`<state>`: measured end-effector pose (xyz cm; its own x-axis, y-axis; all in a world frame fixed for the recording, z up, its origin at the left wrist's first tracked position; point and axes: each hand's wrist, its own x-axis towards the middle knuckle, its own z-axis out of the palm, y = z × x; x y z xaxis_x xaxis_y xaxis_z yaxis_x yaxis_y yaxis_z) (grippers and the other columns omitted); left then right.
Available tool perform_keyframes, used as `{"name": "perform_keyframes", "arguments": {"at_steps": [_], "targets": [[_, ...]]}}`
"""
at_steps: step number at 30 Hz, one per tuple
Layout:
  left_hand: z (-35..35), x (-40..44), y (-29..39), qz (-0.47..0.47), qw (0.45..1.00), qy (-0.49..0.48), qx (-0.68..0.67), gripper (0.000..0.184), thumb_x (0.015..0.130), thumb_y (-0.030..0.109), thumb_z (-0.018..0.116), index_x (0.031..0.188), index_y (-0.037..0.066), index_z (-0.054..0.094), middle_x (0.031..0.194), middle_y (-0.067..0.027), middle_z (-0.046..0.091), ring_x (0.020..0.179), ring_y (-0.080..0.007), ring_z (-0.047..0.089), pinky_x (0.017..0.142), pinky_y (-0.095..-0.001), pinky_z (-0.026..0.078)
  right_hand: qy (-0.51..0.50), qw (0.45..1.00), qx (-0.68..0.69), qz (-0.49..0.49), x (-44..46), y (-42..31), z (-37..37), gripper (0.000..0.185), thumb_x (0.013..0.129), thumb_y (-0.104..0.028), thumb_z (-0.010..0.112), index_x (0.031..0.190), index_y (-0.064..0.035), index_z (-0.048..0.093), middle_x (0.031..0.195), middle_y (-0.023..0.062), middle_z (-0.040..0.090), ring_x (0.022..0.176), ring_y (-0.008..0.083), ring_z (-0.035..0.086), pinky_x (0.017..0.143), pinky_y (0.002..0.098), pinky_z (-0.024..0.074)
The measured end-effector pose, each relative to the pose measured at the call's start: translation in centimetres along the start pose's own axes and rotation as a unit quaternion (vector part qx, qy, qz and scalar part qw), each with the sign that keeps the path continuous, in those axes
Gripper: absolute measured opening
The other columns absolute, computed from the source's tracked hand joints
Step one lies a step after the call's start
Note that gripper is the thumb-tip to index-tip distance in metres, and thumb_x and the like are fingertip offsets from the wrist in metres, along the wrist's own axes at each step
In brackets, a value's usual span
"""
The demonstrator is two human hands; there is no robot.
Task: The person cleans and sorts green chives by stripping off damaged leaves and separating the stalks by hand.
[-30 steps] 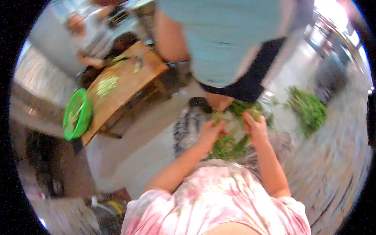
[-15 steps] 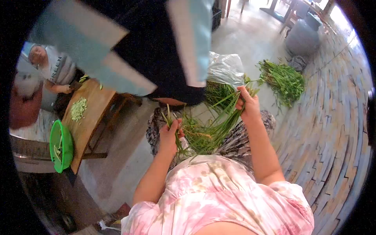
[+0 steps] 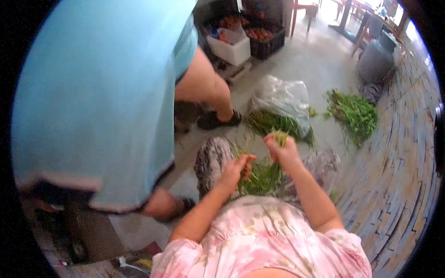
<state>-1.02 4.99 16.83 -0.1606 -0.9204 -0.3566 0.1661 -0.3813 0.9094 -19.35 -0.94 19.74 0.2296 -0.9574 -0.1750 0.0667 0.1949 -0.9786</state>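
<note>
My left hand [image 3: 235,172] is closed on a few thin green stems, above my left knee. Closed round a bunch of green stems is my right hand [image 3: 283,150], a little higher and to the right, with pale stem ends poking out over the fist. Loose long greens [image 3: 260,178] lie in my lap between the two hands. Beyond them, more greens [image 3: 273,124] rest on the floor, partly under a clear plastic bag [image 3: 282,95].
A person in light blue [image 3: 106,92] fills the left side, a bare leg near my left arm. Leafy greens [image 3: 354,113] lie on the floor at right, near a grey gas cylinder [image 3: 378,58]. A white box [image 3: 232,46] and black crates [image 3: 266,41] stand at the back.
The person in light blue has moved left and now hides the wooden table and green basin. My hands have come closer together, and the stems between them no longer stretch out to my right hand.
</note>
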Motion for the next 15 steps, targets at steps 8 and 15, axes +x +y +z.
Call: {"name": "perform_keyframes", "arguments": {"at_steps": [8,15], "targets": [[-0.1,1.7,-2.3,0.041,0.994,-0.074,0.071,0.042,0.094,0.037,0.041,0.106,0.001,0.059,0.070,-0.0007,0.050,0.062,-0.0102,0.047,0.056,-0.0245,0.039,-0.039,0.998,-0.043,0.003,0.3,0.6,1.8,0.006,0.081,-0.008,0.058,0.083,-0.0026,0.057,0.073,0.0003,0.056,0.064,0.0086,0.050,0.059,0.0255,0.0427],[0.3,1.9,-1.9,0.048,0.997,-0.029,0.044,0.039,0.093,0.037,0.043,0.106,0.003,0.058,0.075,-0.0005,0.054,0.067,-0.0103,0.048,0.064,-0.0241,0.041,-0.088,0.996,-0.014,0.025,0.0,-0.5,1.4,0.006,0.082,-0.008,0.058,0.080,-0.0046,0.053,0.066,-0.0017,0.050,0.057,0.0074,0.044,0.052,0.0238,0.0381]]}}
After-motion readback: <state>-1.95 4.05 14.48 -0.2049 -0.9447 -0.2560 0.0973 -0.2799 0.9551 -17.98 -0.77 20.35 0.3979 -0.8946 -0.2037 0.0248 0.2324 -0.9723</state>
